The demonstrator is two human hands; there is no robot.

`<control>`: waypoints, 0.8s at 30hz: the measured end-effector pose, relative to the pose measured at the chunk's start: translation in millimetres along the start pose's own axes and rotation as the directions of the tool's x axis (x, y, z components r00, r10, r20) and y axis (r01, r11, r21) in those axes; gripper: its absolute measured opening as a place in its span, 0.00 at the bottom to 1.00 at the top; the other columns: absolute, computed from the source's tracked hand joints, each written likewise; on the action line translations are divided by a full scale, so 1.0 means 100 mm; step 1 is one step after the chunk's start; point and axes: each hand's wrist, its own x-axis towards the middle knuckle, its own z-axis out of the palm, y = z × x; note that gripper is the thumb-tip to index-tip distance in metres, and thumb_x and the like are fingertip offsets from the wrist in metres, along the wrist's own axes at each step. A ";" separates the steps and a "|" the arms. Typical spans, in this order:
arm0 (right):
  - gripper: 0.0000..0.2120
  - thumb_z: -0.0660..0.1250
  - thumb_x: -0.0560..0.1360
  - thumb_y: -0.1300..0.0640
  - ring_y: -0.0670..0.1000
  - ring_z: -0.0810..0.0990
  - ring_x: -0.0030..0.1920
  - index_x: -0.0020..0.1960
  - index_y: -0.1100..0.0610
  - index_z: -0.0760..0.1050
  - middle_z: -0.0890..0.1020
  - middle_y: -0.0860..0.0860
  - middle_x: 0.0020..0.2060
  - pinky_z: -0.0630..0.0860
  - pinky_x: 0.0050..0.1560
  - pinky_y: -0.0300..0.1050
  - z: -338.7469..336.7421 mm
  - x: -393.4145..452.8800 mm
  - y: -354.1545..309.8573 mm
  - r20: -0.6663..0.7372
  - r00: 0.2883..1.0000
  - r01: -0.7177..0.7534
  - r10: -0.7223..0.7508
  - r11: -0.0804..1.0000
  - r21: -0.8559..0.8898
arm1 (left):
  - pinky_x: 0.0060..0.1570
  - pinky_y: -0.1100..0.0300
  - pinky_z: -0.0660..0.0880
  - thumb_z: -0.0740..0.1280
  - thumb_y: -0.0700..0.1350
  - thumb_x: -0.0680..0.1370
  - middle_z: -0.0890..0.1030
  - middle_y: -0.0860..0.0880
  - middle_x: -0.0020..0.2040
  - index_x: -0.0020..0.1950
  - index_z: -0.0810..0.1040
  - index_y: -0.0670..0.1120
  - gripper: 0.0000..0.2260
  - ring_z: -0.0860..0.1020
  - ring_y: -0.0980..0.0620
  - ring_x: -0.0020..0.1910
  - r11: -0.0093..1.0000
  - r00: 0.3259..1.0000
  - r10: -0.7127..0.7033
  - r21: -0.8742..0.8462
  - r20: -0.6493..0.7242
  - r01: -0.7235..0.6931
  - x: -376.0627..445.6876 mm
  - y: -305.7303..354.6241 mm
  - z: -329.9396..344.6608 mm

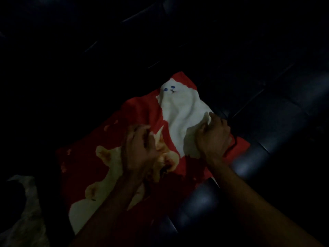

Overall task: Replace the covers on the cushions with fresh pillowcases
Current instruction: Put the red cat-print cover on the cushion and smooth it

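Both hands fisted, knuckles up: L hand, R hand, forearms extended.

Soft cloth on glossy upholstery
Red printed pillowcase is matt, wrinkled fabric; dark sofa looks smooth, leather-like, faintly shiny

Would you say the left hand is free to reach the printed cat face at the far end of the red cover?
Probably yes: the left hand grips the red cover nearer, with nothing covering the cat face.
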 end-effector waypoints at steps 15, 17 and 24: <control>0.15 0.62 0.75 0.41 0.59 0.79 0.58 0.54 0.42 0.84 0.86 0.51 0.52 0.73 0.63 0.60 -0.32 0.39 0.64 0.065 0.982 -0.174 0.180 0.981 -0.082 | 0.47 0.55 0.74 0.71 0.38 0.75 0.83 0.38 0.44 0.42 0.81 0.36 0.05 0.82 0.39 0.47 0.997 0.974 0.071 0.024 0.213 -0.078 1.33 0.13 0.59; 0.11 0.66 0.76 0.44 0.58 0.80 0.57 0.52 0.43 0.85 0.86 0.50 0.50 0.72 0.63 0.57 -0.34 0.47 0.62 0.065 0.983 -0.162 0.170 0.980 -0.118 | 0.51 0.53 0.70 0.68 0.42 0.78 0.83 0.37 0.49 0.47 0.80 0.35 0.09 0.80 0.38 0.52 0.996 0.974 -0.030 0.085 0.226 0.011 1.33 0.02 0.51; 0.13 0.64 0.79 0.42 0.55 0.77 0.62 0.58 0.43 0.82 0.84 0.49 0.54 0.60 0.70 0.57 -0.29 0.60 0.40 0.187 0.976 -0.091 0.109 0.990 -0.104 | 0.47 0.57 0.65 0.65 0.40 0.79 0.80 0.37 0.50 0.48 0.80 0.36 0.08 0.78 0.37 0.52 0.994 0.982 -0.062 0.099 0.179 0.045 1.33 0.04 0.53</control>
